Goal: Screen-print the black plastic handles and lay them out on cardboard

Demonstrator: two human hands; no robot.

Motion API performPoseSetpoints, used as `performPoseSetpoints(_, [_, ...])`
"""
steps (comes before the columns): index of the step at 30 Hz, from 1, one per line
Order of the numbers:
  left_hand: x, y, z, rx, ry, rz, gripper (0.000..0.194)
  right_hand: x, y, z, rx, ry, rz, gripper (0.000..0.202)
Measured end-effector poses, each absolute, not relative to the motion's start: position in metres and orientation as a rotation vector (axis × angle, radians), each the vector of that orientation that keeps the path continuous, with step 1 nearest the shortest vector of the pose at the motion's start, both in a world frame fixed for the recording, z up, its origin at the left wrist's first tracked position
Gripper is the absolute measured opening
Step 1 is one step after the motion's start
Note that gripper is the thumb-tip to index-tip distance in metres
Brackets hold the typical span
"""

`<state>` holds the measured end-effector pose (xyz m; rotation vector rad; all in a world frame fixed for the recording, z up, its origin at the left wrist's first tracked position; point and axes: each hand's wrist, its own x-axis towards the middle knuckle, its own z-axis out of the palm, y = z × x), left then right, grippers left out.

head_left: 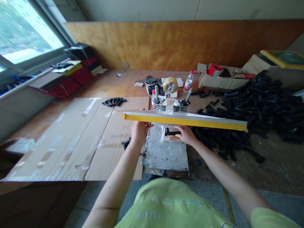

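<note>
Handle (172,132), black, glossy, curved at end

I see a brown wooden surface (133,79) below me. On its left lies a flattened tan cardboard sheet (71,139), patched with tape, with a small row of black curved plastic pieces (114,101) near its far edge. A scuffed grey metal plate (166,155) sits at the near middle. Behind it I make out a black-lidded round tub (151,85) and a clear red-capped bottle (188,81). To the right spreads a large heap of black plastic parts (270,104), beside an open cardboard box (222,79).
</note>
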<state>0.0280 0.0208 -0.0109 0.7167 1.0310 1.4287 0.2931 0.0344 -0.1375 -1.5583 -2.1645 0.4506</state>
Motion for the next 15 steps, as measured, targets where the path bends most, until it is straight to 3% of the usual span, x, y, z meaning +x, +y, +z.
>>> performPoseSetpoints(3, [0.046,-0.013,-0.048,0.635,1.107,1.120,0.052,0.258,0.008,-0.133,-1.552,-2.203,0.344,0.011])
performPoseSetpoints(6, [0.060,-0.054,-0.089,0.558,1.122,0.804,0.055,0.228,-0.025,-0.119,-1.349,-2.271,0.295,0.013])
performPoseSetpoints(9, [0.041,-0.072,-0.118,0.537,1.240,0.819,0.049,0.224,-0.044,-0.113,-1.100,-2.412,0.365,0.016])
performPoseSetpoints(13, [-0.052,-0.062,-0.147,0.651,1.673,0.863,0.052,0.294,-0.022,-0.128,-1.712,-2.057,0.255,0.025])
performPoseSetpoints(15, [-0.105,-0.059,-0.158,0.705,1.957,0.726,0.058,0.338,0.000,-0.144,-2.079,-1.891,0.241,0.048])
